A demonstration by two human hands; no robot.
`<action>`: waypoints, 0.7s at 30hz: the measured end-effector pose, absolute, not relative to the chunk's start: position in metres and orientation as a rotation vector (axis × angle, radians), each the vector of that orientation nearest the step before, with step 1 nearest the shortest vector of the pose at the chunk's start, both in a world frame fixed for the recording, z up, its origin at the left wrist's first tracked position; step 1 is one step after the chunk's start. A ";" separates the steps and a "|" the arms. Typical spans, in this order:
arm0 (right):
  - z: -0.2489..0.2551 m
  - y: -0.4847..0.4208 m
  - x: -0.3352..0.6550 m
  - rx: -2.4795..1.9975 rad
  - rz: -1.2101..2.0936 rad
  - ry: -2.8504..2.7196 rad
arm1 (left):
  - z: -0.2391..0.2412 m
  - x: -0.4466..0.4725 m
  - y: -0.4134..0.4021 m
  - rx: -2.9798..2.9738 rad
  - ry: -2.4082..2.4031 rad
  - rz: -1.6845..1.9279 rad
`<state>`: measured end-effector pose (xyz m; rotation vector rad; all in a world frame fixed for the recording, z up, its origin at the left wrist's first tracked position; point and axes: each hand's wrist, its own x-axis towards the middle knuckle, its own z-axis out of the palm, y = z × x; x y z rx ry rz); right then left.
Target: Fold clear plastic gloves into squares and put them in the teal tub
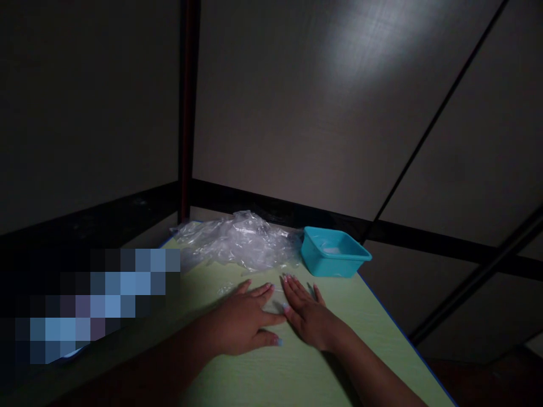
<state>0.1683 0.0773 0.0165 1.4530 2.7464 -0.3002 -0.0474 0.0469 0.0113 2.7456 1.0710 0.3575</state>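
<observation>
Both hands lie flat on a pale green table (pixel 271 373). My left hand (pixel 246 319) rests palm down with fingers stretched toward the right. My right hand (pixel 306 314) lies beside it, fingers spread and pointing away from me. Under and between the fingertips lies a thin clear plastic sheet (pixel 271 302), hard to make out in the dim light. Neither hand grips anything. A heap of crumpled clear plastic bags (pixel 237 240) sits just beyond the hands.
A teal plastic tub (pixel 333 251) stands at the far right of the table, near its blue edge (pixel 394 322). A dark post (pixel 186 113) rises behind the table's far corner. Blurred blocks cover the left side. The room is dim.
</observation>
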 end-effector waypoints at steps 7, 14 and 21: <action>0.022 0.087 0.182 1.602 -0.239 2.532 | 0.016 -0.050 0.045 2.726 1.059 0.366; 0.022 0.095 0.191 1.599 -0.252 2.489 | 0.014 -0.056 0.052 2.684 1.068 0.464; 0.022 0.098 0.204 1.643 -0.189 2.419 | 0.014 -0.055 0.052 2.738 1.068 0.590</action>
